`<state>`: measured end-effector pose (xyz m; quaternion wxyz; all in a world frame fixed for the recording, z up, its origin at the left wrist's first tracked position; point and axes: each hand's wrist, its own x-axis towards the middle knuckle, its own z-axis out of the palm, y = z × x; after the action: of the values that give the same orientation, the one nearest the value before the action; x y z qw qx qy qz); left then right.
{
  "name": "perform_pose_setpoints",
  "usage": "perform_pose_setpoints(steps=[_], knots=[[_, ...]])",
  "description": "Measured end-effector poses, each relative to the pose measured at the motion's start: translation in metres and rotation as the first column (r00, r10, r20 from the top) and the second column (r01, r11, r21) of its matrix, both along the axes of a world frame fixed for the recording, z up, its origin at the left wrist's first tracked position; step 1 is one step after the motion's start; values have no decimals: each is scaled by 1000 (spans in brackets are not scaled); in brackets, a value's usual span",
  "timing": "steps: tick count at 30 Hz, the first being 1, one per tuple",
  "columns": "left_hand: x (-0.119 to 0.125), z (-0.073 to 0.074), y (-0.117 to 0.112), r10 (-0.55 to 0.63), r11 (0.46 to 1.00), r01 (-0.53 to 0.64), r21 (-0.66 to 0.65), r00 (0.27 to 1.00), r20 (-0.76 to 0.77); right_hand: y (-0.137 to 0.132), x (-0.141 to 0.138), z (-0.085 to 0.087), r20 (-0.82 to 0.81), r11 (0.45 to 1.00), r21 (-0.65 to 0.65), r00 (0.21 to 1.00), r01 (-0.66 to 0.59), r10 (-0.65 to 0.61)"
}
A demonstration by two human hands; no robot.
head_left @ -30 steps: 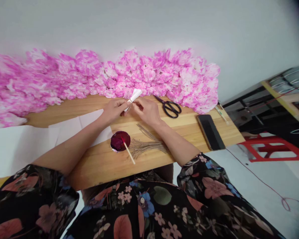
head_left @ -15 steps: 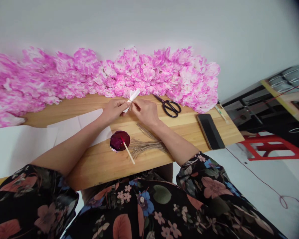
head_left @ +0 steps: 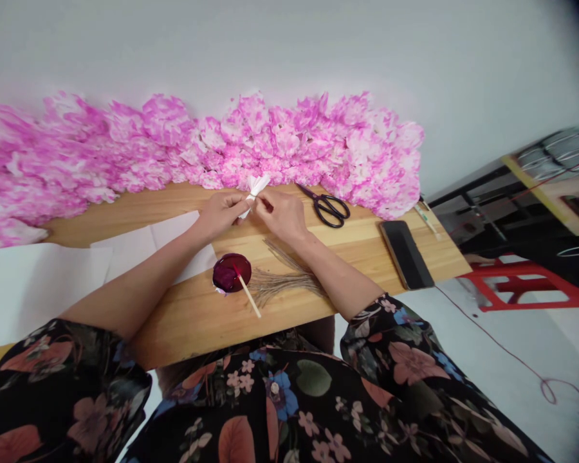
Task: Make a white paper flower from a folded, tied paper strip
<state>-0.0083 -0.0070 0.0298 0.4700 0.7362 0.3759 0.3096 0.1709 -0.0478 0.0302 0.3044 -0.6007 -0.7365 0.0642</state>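
A narrow bundle of folded white paper [head_left: 257, 185] is pinched by my left hand [head_left: 220, 213], its thumb and fingers closed on the lower part. The bundle looks gathered at its middle, and its upper end fans out a little. At that gathered middle, the fingertips of my right hand [head_left: 285, 215] are pressed together; whatever thin thing they grip is too small to make out. Thin brown strands [head_left: 287, 281] like wire or twine lie on the table under my right forearm. Black-handled scissors [head_left: 329, 207] rest just right of my right hand.
Pink-and-white paper flowers [head_left: 289, 138] are heaped along the wall. White paper sheets [head_left: 43, 283] lie at left. Near the front stands a dish of dark red dye [head_left: 224, 275] with a brush [head_left: 249, 296] across it. A phone [head_left: 406, 254] lies at the wooden table's [head_left: 188, 341] right end.
The upper end of the white paper bundle has spread slightly, and its gathered middle looks tighter. My right fingers have shifted a little at that point; my left hand stays in place.
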Motion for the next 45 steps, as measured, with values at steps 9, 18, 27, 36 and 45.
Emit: perform_pose_setpoints(steps=[9,18,27,36,45], knots=[[-8,-7,10,241,864,-28,503,900,-364,0,12,3,-19,991,92,995,-100,103],[-1,-9,5,241,754,141,641,849,-471,2,7,-2,86,996,12,993,-87,86],[-1,-10,4,220,731,183,657,848,-481,0,4,-1,174,998,21,983,-60,55],[-1,-10,5,218,692,196,695,861,-460,2,4,-3,138,1000,22,990,-20,17],[-6,-6,7,263,729,145,668,843,-470,14,24,5,-88,963,262,992,-64,89]])
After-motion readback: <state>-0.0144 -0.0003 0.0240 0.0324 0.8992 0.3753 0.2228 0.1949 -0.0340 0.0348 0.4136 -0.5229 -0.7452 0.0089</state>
